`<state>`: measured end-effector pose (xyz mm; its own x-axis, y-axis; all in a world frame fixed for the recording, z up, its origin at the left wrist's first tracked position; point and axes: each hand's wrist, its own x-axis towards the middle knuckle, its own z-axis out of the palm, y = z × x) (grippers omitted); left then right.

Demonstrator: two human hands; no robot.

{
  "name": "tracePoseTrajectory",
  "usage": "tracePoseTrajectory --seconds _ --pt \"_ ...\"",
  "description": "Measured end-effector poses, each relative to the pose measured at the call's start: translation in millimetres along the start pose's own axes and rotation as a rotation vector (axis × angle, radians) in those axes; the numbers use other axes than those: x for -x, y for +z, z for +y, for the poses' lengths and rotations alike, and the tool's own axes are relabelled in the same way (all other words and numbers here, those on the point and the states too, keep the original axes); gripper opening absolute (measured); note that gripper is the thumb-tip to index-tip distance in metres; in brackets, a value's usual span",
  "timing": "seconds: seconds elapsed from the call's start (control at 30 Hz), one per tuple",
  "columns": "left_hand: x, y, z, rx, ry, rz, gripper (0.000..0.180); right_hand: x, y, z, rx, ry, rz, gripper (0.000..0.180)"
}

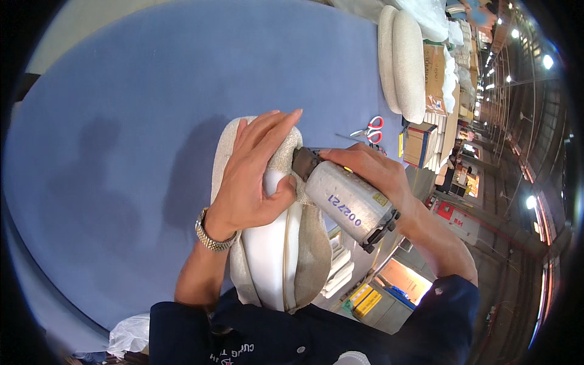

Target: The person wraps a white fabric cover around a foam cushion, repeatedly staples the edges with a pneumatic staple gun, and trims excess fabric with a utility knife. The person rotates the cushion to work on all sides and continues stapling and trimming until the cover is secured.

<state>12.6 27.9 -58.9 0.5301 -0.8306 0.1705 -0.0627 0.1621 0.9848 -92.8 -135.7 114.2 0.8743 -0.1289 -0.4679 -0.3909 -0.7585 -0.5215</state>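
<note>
Blue is colouring the tabletop [140, 67] that is stretching out to the left of both hands, and crumpled plastic [131, 336] is lying well below the left hand. The left hand [258, 167], wearing a watch [213, 234], is lying over the cushion's upper end, its fingers long and close together, its thumb set apart and pressing near the fabric edge. The cushion is sitting beneath and below that hand, its beige cover [313, 240] gaping around white foam [264, 261]. Just right of the thumb, the metal tool [350, 204] is pointing its dark nose [304, 161] at the cover; whether it is touching, I cannot tell. The right hand [374, 173] is wrapping its fingers around the tool. Beyond that hand, red-handled scissors [374, 126] are lying near padded pieces [406, 61]. The thumb is risking injury if the nose is slipping sideways; the cover could be puckering if the left hand is pressing unevenly.
</note>
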Motion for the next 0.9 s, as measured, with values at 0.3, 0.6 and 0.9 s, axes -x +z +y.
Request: tracePoseTrajectory --seconds 0.3,0.6,0.9 --pt "0.4 -0.6 -15.5 0.065 0.117 0.07 0.086 -23.5 -11.6 -1.3 0.082 -0.043 -0.07 0.059" --pt "-1.3 -7.5 7.3 0.082 -0.041 -0.013 0.085 -4.0 8.2 12.9 -0.141 -0.229 0.143 0.063" --pt "33.1 -91.6 75.7 0.045 -0.349 -0.035 0.071 97.1 161.3 83.3 -0.544 0.25 0.631 0.059"
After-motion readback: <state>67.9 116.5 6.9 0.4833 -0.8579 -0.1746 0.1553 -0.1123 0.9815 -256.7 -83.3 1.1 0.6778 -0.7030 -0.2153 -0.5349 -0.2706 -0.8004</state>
